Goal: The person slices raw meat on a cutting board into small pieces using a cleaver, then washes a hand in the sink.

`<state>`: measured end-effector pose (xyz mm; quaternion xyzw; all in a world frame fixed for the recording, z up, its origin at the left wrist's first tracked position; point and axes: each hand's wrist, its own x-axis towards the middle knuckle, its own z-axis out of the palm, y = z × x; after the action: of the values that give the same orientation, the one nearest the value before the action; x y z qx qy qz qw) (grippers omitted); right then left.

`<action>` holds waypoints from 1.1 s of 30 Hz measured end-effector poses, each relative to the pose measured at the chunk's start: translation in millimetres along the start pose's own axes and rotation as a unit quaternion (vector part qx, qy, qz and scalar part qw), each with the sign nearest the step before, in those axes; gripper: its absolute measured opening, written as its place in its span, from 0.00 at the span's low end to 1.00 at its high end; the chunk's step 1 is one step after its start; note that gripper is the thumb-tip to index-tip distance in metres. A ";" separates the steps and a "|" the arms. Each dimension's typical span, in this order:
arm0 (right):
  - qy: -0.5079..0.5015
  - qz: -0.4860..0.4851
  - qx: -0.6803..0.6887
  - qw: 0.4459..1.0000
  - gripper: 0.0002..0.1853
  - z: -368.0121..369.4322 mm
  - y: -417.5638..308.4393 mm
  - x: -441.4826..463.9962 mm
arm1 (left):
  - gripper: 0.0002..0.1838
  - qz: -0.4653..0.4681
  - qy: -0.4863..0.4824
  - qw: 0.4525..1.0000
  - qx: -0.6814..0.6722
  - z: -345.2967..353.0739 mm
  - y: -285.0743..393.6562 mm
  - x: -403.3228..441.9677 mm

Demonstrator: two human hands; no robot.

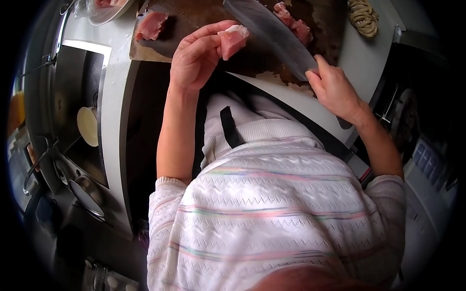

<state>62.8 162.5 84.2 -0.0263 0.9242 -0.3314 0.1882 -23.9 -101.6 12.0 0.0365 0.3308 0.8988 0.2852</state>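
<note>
Between the thumb and fingers of my left hand (198, 59) is a chunk of raw meat (234, 42), pink with a white fatty edge, raised over the cutting board's near side. My right hand (334, 86) grips a cleaver (274, 39) with a broad grey blade that slants up and left across the board. The blade's tip lies just above the held chunk; I cannot tell whether they touch. On the brown cutting board (194, 12) rests another piece of raw meat (152, 25) at the left. More raw meat (294, 23) lies behind the blade, partly hidden by it.
A white bowl (112, 13) with meat and clear plastic stands at the upper left. Coiled rope-like strands (363, 18) lie right of the board. To the left is a sink or recess holding a pale round vessel (88, 126). A metal pan (86, 196) sits lower left.
</note>
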 end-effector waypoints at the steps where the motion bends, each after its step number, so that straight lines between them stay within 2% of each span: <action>1: -0.002 0.005 0.003 1.000 0.10 0.0 0.6 0.2 | 0.19 -0.006 -0.008 1.000 -0.006 -0.9 0.0 -0.2; 8: 0.000 0.003 0.010 1.000 0.09 1.0 2.1 0.5 | 0.21 -0.031 -0.051 0.998 -0.038 -11.1 -3.1 2.2; 17: 0.004 0.007 0.011 1.000 0.10 1.7 -0.3 -1.1 | 0.18 -0.033 -0.013 0.999 -0.029 -3.8 -5.5 -0.9; 20: 0.011 0.005 0.016 1.000 0.10 2.8 -0.1 -2.0 | 0.14 0.032 0.065 0.992 0.104 10.1 -5.4 -2.6; 21: 0.013 0.004 0.018 1.000 0.10 3.2 -0.2 -2.5 | 0.14 0.083 0.093 0.969 0.215 10.7 -10.9 -1.4; 23: 0.000 0.023 0.014 1.000 0.10 2.8 0.4 -2.6 | 0.14 0.181 0.145 0.875 0.425 12.0 -26.0 1.9; 24: -0.007 0.032 0.011 0.999 0.11 2.4 0.3 -2.8 | 0.15 0.249 0.146 0.766 0.574 20.4 -27.9 2.5; 25: 0.002 0.020 0.014 1.000 0.11 2.6 -0.9 -3.2 | 0.15 0.278 0.154 0.719 0.618 18.6 -37.7 4.6; 27: 0.019 0.000 0.020 1.000 0.10 4.8 -5.4 -4.2 | 0.14 0.306 0.171 0.705 0.616 17.6 -44.4 4.6; 33: 0.024 -0.041 0.032 0.998 0.09 -1.6 -21.4 3.5 | 0.13 0.311 0.164 0.713 0.607 18.7 -42.7 4.1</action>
<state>57.4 146.2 97.4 -0.0498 0.9155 -0.3689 0.1529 -1.8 -62.3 -0.2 0.1549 0.8166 0.5347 -0.1525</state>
